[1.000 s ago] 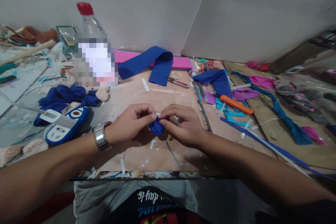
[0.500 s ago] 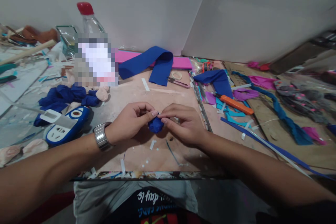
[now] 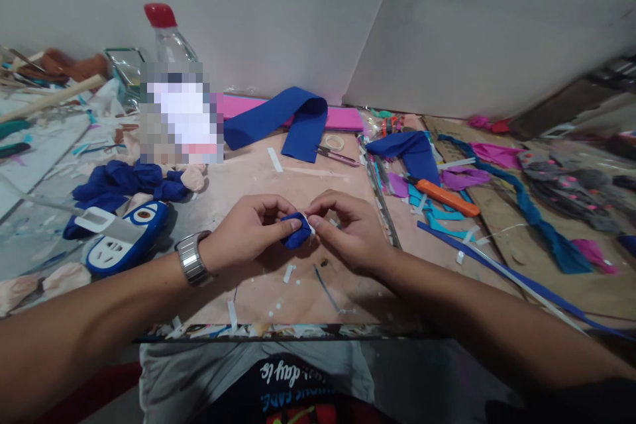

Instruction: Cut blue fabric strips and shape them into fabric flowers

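My left hand (image 3: 261, 225) holds a small blue crepe-paper flower (image 3: 293, 237), its thumb pressed across the top. At the flower's right edge, my right hand (image 3: 350, 230) pinches a small white strip (image 3: 307, 220); its far end is hidden by the fingers. Both hands are low over the middle of the pinkish board (image 3: 238, 179). Left of them lies a heap of blue crepe-paper flowers (image 3: 119, 182), with pale pink flowers (image 3: 193, 177) among and beside it.
A blue and white power strip (image 3: 126, 238) lies by my left forearm. Behind are a red-capped bottle (image 3: 173, 46), a folded blue crepe strip (image 3: 303, 109), tweezers (image 3: 338, 156) and a tape roll (image 3: 333, 142). To the right lie an orange utility knife (image 3: 447, 197) and paper scraps.
The blue flower has turned in my left hand, with its end now towards the right, where white shows. My right fingers have shifted slightly right, away from the left fingertips.
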`<state>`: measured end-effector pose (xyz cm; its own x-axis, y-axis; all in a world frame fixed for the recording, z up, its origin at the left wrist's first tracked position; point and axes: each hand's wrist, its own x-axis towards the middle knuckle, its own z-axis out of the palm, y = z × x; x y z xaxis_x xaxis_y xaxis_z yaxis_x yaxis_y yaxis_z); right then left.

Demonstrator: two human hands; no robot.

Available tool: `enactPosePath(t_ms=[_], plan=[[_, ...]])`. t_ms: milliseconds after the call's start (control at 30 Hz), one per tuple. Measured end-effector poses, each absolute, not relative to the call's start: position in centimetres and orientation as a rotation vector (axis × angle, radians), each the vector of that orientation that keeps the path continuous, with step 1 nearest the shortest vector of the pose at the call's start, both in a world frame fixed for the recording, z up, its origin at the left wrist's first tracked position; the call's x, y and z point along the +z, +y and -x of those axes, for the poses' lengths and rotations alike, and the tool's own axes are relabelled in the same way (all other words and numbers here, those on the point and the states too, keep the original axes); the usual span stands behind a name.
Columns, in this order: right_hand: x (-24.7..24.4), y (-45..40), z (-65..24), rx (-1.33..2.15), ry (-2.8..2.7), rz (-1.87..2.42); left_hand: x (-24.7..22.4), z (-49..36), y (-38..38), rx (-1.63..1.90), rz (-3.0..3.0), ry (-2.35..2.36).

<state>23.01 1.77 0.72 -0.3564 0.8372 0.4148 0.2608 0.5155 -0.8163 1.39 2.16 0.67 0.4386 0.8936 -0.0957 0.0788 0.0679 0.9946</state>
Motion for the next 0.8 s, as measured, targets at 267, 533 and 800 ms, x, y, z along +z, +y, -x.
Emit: enactPosePath(t_ms=[267,533,800], plan=[[0.1,1.9,-22.7,0.979,-1.865,1.023,0.4,-1.4,1.7,0.785,-1.496,0.932],[-0.4,1.9,-22.4,1.26,-1.737,1.034,0.5,-1.3,1.2,0.775,-1.722,0.959],[-0.6,1.9,-22.3,1.413,-1.563,1.086,0.5,-1.2,1.3,0.789,-1.759,0.98]])
